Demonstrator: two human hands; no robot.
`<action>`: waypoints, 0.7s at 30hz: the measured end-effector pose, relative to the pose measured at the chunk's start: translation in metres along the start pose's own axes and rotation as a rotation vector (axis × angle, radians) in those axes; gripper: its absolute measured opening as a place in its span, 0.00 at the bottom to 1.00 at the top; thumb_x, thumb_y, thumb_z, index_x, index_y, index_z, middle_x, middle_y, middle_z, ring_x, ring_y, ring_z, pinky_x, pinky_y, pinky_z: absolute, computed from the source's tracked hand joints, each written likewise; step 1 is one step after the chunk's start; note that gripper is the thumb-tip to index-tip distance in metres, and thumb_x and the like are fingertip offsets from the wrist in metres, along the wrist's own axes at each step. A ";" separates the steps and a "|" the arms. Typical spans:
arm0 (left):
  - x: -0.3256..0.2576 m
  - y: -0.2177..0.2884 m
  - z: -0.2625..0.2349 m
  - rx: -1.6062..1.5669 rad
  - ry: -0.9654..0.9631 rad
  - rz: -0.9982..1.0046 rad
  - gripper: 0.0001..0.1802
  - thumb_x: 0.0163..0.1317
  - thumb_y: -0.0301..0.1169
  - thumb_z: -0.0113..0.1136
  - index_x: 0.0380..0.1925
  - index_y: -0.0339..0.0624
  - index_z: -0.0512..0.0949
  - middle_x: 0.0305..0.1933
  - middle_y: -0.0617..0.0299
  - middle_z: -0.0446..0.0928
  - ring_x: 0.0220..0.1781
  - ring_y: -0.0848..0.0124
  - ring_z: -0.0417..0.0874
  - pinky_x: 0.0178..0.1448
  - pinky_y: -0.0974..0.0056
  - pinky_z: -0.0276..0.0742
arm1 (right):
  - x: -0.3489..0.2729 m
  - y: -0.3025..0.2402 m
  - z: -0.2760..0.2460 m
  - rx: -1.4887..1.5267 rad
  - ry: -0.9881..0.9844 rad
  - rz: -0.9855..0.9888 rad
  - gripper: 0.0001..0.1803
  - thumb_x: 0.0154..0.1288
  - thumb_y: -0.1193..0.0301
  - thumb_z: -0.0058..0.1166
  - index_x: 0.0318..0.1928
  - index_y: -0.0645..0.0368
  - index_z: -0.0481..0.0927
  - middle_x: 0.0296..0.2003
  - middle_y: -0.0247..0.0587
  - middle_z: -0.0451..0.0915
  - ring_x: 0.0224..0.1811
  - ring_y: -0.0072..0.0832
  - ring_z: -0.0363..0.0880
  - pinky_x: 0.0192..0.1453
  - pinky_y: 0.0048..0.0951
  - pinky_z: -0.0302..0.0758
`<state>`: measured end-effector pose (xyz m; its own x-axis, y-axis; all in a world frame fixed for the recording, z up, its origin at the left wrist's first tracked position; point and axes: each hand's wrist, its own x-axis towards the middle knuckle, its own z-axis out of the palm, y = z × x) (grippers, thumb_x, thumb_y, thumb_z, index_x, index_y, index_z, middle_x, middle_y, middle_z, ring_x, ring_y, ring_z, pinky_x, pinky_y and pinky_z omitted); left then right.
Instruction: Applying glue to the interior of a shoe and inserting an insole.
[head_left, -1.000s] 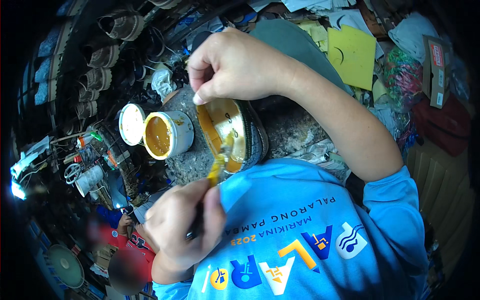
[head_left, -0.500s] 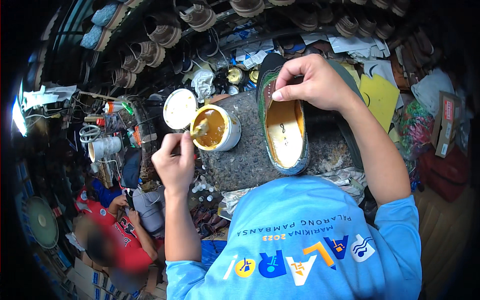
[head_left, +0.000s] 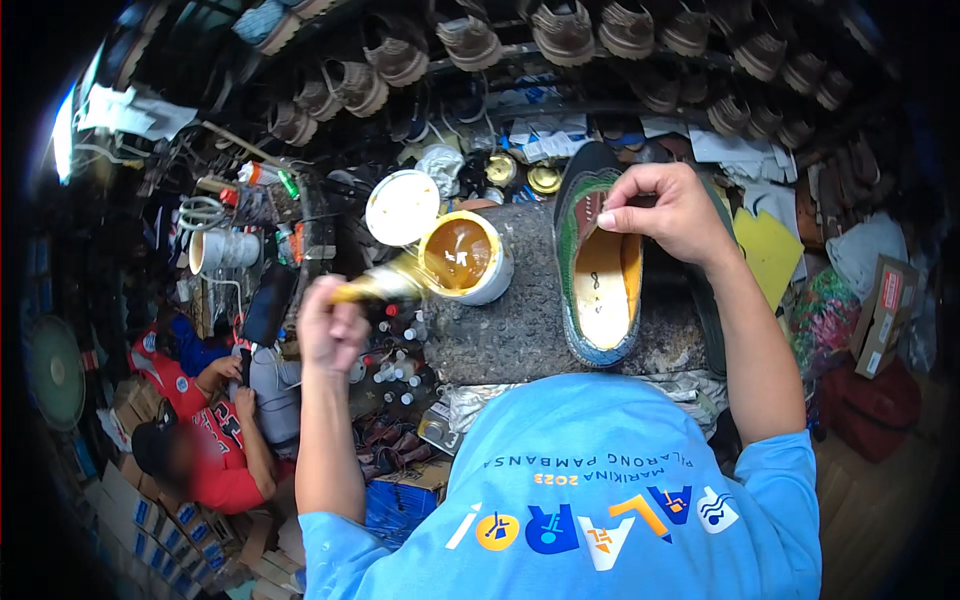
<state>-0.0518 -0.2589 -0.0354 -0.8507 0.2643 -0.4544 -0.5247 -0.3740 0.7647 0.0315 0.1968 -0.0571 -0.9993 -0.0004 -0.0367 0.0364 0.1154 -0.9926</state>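
Note:
My left hand (head_left: 333,325) is closed on the handle of a glue brush (head_left: 385,283), smeared by motion. The brush's far end is beside the rim of a white tub (head_left: 492,287) of amber glue (head_left: 458,256). With thumb and fingers, my right hand (head_left: 668,212) pinches the opening's edge near the tongue of a slip-on shoe (head_left: 602,350). The shoe is green and blue with a pale insole, and its toe end points away from me. It rests on a dark, rough work block (head_left: 480,350).
A glue-stained white lid (head_left: 402,207) leans by the tub. Small bottles (head_left: 402,375) crowd left of the block, and open cans (head_left: 543,180) stand behind it. Shoes (head_left: 565,35) line a rack at the back. A co-worker in red (head_left: 225,455) sits at the left. Yellow sheets (head_left: 768,260) lie at the right.
My left hand has drawn the brush out of the glue and back to the left. My right hand keeps its pinch on the shoe. The whole view has shifted.

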 end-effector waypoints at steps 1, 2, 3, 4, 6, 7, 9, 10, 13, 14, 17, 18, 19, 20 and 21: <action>-0.007 -0.006 0.009 0.205 -0.049 -0.090 0.14 0.78 0.35 0.51 0.32 0.42 0.75 0.14 0.69 0.68 0.07 0.80 0.58 0.11 0.72 0.52 | 0.002 0.001 -0.001 -0.017 -0.007 -0.009 0.09 0.59 0.71 0.75 0.33 0.63 0.88 0.30 0.33 0.88 0.34 0.17 0.82 0.42 0.24 0.79; -0.017 -0.013 0.021 0.412 -0.092 -0.175 0.13 0.77 0.36 0.51 0.32 0.41 0.75 0.14 0.68 0.69 0.07 0.80 0.58 0.11 0.71 0.52 | 0.003 0.001 -0.001 -0.034 -0.016 -0.022 0.09 0.59 0.71 0.75 0.33 0.63 0.88 0.30 0.33 0.88 0.34 0.17 0.82 0.42 0.24 0.79; -0.027 -0.006 0.027 0.276 -0.264 -0.074 0.13 0.74 0.36 0.53 0.33 0.40 0.76 0.14 0.66 0.70 0.07 0.79 0.57 0.10 0.70 0.55 | 0.002 0.003 0.000 -0.028 -0.016 -0.044 0.08 0.60 0.72 0.75 0.33 0.62 0.88 0.30 0.32 0.87 0.34 0.17 0.82 0.41 0.24 0.78; -0.034 0.007 0.046 0.140 -0.324 0.063 0.16 0.78 0.39 0.50 0.36 0.39 0.76 0.14 0.64 0.69 0.07 0.78 0.60 0.11 0.71 0.57 | 0.000 0.001 0.001 -0.009 -0.010 0.001 0.08 0.60 0.72 0.75 0.32 0.62 0.88 0.30 0.31 0.87 0.34 0.16 0.82 0.41 0.23 0.78; -0.047 0.035 0.088 -0.266 -0.251 0.236 0.19 0.82 0.41 0.45 0.40 0.36 0.76 0.16 0.61 0.72 0.12 0.78 0.65 0.13 0.73 0.59 | -0.002 0.001 -0.002 0.001 0.008 -0.041 0.07 0.59 0.73 0.75 0.32 0.62 0.88 0.30 0.30 0.86 0.33 0.16 0.81 0.40 0.22 0.77; -0.046 0.048 0.095 -0.292 -0.360 0.308 0.21 0.84 0.43 0.42 0.45 0.36 0.77 0.20 0.59 0.75 0.17 0.80 0.69 0.15 0.75 0.59 | -0.002 0.004 -0.003 0.010 0.013 -0.021 0.07 0.59 0.73 0.75 0.32 0.62 0.87 0.29 0.30 0.86 0.33 0.15 0.81 0.39 0.22 0.76; -0.053 0.064 0.103 -0.283 -0.371 0.368 0.19 0.83 0.42 0.45 0.47 0.36 0.77 0.23 0.60 0.75 0.18 0.80 0.68 0.16 0.75 0.59 | -0.005 0.010 -0.006 0.032 0.022 0.020 0.07 0.59 0.74 0.75 0.32 0.62 0.87 0.29 0.30 0.86 0.31 0.14 0.79 0.37 0.21 0.75; -0.059 0.067 0.107 -0.296 -0.354 0.385 0.19 0.83 0.42 0.45 0.47 0.36 0.77 0.22 0.60 0.74 0.18 0.79 0.68 0.17 0.75 0.58 | -0.008 0.009 -0.007 0.033 0.021 0.051 0.07 0.59 0.74 0.75 0.31 0.62 0.87 0.28 0.29 0.85 0.30 0.14 0.79 0.36 0.21 0.75; -0.069 0.067 0.101 -0.310 -0.396 0.408 0.19 0.82 0.42 0.47 0.46 0.35 0.77 0.22 0.62 0.73 0.18 0.80 0.67 0.18 0.74 0.57 | -0.012 0.008 -0.006 0.061 -0.001 0.064 0.07 0.58 0.75 0.75 0.31 0.62 0.88 0.28 0.29 0.85 0.30 0.14 0.78 0.36 0.21 0.74; -0.070 0.067 0.099 -0.303 -0.418 0.409 0.19 0.82 0.42 0.47 0.46 0.35 0.77 0.22 0.63 0.73 0.19 0.80 0.67 0.18 0.74 0.57 | -0.011 0.008 -0.006 0.065 0.005 0.065 0.07 0.58 0.75 0.75 0.31 0.62 0.88 0.28 0.29 0.85 0.30 0.14 0.78 0.36 0.21 0.74; -0.072 0.066 0.105 -0.263 -0.344 0.442 0.13 0.77 0.38 0.51 0.44 0.40 0.76 0.21 0.61 0.73 0.16 0.80 0.67 0.19 0.73 0.59 | -0.009 0.009 -0.010 0.032 -0.028 0.033 0.07 0.58 0.75 0.76 0.32 0.61 0.87 0.29 0.30 0.86 0.31 0.15 0.81 0.37 0.21 0.77; -0.071 0.064 0.113 -0.207 -0.351 0.481 0.13 0.76 0.37 0.51 0.45 0.38 0.76 0.24 0.58 0.74 0.16 0.79 0.68 0.20 0.72 0.62 | -0.006 0.011 -0.011 -0.004 -0.034 0.007 0.08 0.58 0.74 0.76 0.32 0.62 0.87 0.29 0.30 0.86 0.32 0.16 0.81 0.39 0.22 0.77; -0.076 0.061 0.124 -0.077 -0.317 0.545 0.14 0.74 0.37 0.52 0.45 0.36 0.75 0.26 0.56 0.75 0.17 0.78 0.69 0.20 0.72 0.64 | -0.003 0.010 -0.011 0.010 -0.056 -0.009 0.09 0.58 0.73 0.76 0.32 0.61 0.87 0.30 0.30 0.86 0.33 0.16 0.81 0.41 0.23 0.78; -0.080 0.055 0.134 0.052 -0.285 0.598 0.15 0.73 0.37 0.53 0.46 0.34 0.75 0.27 0.54 0.75 0.18 0.78 0.69 0.21 0.72 0.66 | 0.001 0.010 -0.010 -0.005 -0.077 -0.011 0.09 0.58 0.73 0.76 0.32 0.61 0.87 0.31 0.29 0.86 0.34 0.16 0.81 0.42 0.24 0.78; -0.081 0.052 0.139 0.251 -0.433 0.634 0.15 0.69 0.34 0.57 0.46 0.31 0.74 0.32 0.50 0.77 0.19 0.76 0.71 0.23 0.72 0.69 | 0.005 0.011 -0.009 -0.020 -0.086 -0.023 0.09 0.58 0.72 0.77 0.32 0.61 0.87 0.32 0.29 0.85 0.35 0.16 0.80 0.43 0.25 0.77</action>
<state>-0.0057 -0.1760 0.1049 -0.8689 0.4094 0.2784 0.1202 -0.3709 0.9208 0.0266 0.2071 -0.0675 -0.9957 -0.0889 -0.0246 0.0125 0.1339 -0.9909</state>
